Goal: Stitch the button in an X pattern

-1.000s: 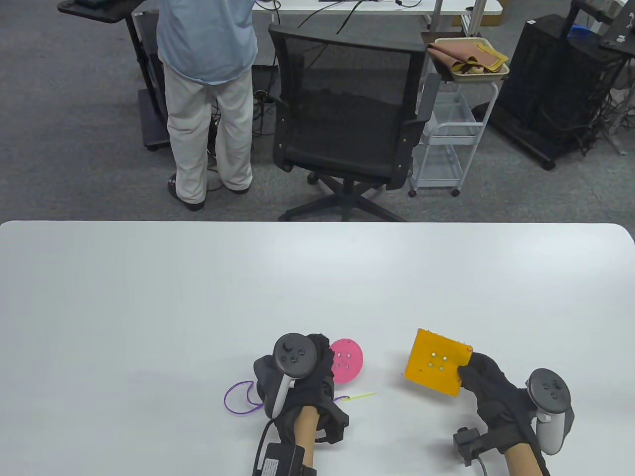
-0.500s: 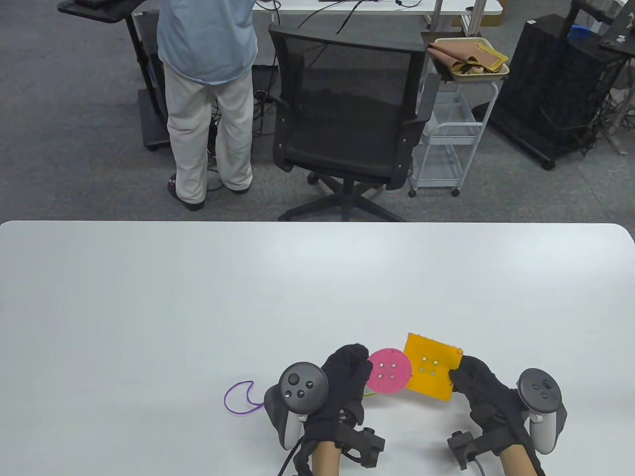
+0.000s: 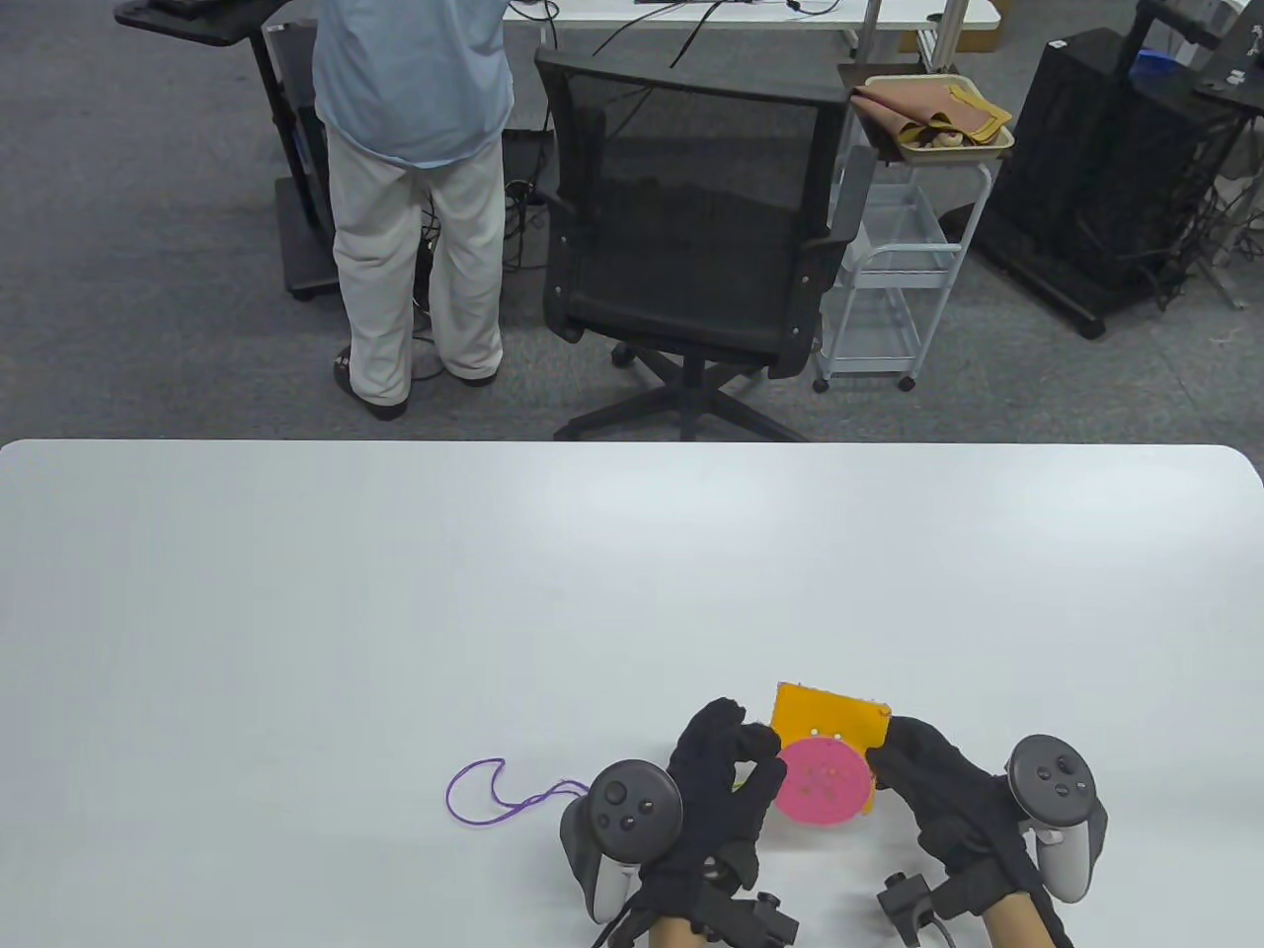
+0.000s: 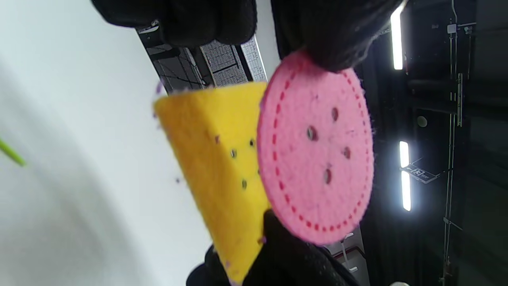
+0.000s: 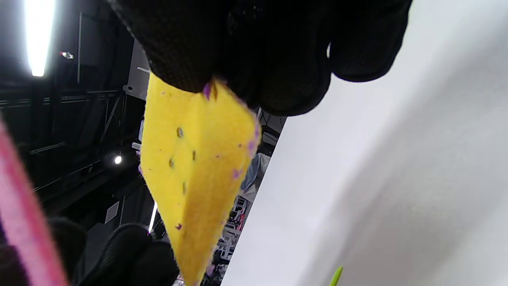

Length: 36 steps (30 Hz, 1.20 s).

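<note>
My left hand (image 3: 736, 765) pinches a pink felt button (image 3: 825, 782) with several holes by its left edge and holds it in front of a yellow felt square (image 3: 828, 721). My right hand (image 3: 913, 765) pinches the square by its right edge, above the table. In the left wrist view the button (image 4: 315, 147) overlaps the square (image 4: 216, 159), whose small holes show beside it. In the right wrist view the square (image 5: 194, 167) hangs from my fingers (image 5: 238, 47) and the button's rim (image 5: 27, 214) is blurred at the left. A purple thread (image 3: 489, 795) lies looped on the table.
The white table (image 3: 395, 592) spreads wide beyond my hands. A green needle tip (image 5: 336, 276) shows low in the right wrist view. Beyond the table's far edge stand an office chair (image 3: 691, 227), a person (image 3: 415, 178) and a white cart (image 3: 899, 247).
My left hand has brought the pink button rightwards, from beside the square to in front of it. My right hand has drawn the square left and nearer. More purple thread now lies uncovered.
</note>
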Available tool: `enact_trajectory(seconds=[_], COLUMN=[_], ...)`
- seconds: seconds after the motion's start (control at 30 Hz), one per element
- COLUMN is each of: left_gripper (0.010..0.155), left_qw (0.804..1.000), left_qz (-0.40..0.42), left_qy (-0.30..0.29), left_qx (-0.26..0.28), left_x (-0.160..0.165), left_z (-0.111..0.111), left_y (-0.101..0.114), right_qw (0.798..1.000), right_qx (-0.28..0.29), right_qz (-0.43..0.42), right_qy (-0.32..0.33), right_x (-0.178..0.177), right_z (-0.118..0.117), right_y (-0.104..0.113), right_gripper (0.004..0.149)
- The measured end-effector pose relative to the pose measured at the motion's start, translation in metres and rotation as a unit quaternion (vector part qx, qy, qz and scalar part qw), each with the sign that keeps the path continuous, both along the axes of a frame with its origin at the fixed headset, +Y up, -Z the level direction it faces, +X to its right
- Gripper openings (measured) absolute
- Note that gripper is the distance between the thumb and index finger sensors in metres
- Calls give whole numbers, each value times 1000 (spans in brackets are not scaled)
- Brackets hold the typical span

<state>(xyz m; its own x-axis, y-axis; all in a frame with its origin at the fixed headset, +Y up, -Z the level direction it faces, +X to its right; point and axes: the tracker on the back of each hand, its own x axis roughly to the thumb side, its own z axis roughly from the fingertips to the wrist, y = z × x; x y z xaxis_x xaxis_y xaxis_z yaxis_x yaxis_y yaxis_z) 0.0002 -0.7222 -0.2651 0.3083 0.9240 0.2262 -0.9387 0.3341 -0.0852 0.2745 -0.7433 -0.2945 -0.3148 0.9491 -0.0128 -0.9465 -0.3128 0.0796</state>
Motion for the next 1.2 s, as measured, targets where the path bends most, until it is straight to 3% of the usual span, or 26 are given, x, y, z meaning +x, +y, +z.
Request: enact_trajectory(seconds=[0.53, 1.2], left_gripper=[38, 32], left_qw=[1000, 996], left_qz=[0, -19], left_qy=[3, 53], left_qx=[18, 74], left_x=[1, -4], left_z=[1, 3], left_y=[-5, -4], right_qw=[997, 994], right_qx=[-1, -3], right_qz=[-39, -60], right_qy=[60, 94], right_x=[-8, -12], right_z=[0, 0], right_y=[-2, -4], right_gripper=[38, 38])
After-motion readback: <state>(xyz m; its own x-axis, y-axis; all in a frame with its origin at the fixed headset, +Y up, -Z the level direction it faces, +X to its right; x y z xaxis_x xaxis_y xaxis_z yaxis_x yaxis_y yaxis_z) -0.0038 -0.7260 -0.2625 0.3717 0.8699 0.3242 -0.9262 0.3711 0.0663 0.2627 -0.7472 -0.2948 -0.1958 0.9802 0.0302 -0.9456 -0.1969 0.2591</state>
